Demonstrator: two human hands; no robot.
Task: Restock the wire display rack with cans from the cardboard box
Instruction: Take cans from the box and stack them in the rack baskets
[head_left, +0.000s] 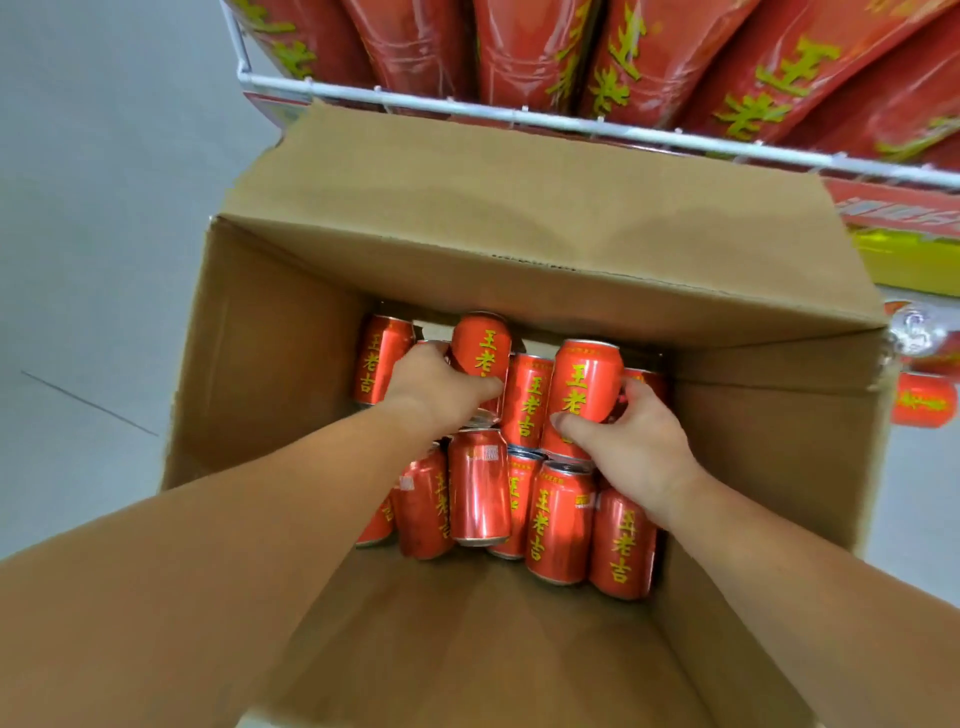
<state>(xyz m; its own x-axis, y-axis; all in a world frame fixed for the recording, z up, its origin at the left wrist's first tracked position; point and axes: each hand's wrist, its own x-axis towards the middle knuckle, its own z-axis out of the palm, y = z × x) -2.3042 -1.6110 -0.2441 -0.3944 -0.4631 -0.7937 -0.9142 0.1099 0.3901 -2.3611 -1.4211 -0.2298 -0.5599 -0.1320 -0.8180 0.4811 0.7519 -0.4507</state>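
Head view: the left hand (439, 387) has its thumb laid across the lower front of the left can (480, 345) and its fingers curled round the far side, gripping it near the base. The right hand (631, 439) holds the right can (587, 379) the same way, with the thumb pressed on the lower front and the fingers wrapped round the right side. Both held cans are tilted, tops pointing away from the person, and sit a little above the others. 1 red can lies between the 2 held ones.

Nearer the person, more cans (478, 488) lie jumbled, red with yellow characters, touching each other. All of them sit at the bottom of the box (260, 364), a deep brown carton with its flaps open. Its far flap leans toward the rack (415, 101). Both bare forearms reach down over the near flap.

The rack's white wire rail runs across the top, just beyond the box. Behind the rail stand packs (649, 57) of red cans in clear wrap. At the right edge, below the rail, a side can (923, 400) lies flat. Pale floor (93, 208) shows left of the box.
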